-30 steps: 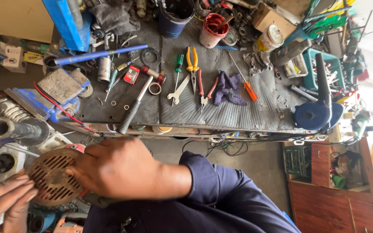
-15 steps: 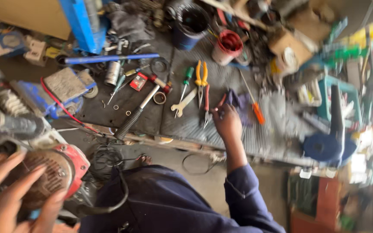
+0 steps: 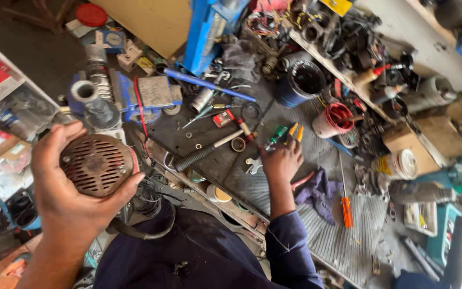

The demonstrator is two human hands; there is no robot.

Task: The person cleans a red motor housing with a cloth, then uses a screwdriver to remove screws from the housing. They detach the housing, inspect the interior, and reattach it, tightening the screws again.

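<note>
From the head camera, the left hand (image 3: 68, 198) wraps wide around one round, rusty slotted cover (image 3: 96, 164) held near the body at the tabletop (image 3: 209, 134) edge, while the right hand (image 3: 281, 160) is closed over one pair of orange-handled pliers (image 3: 294, 131) lying on the tabletop beside one wrench (image 3: 252, 165), one black-gripped hammer (image 3: 204, 152), one orange screwdriver (image 3: 345, 206) and one purple rag (image 3: 322, 192). Half a second ago the right hand was reaching over these tools; now it has settled on the pliers, and the left hand's grip on the cover is unchanged.
</note>
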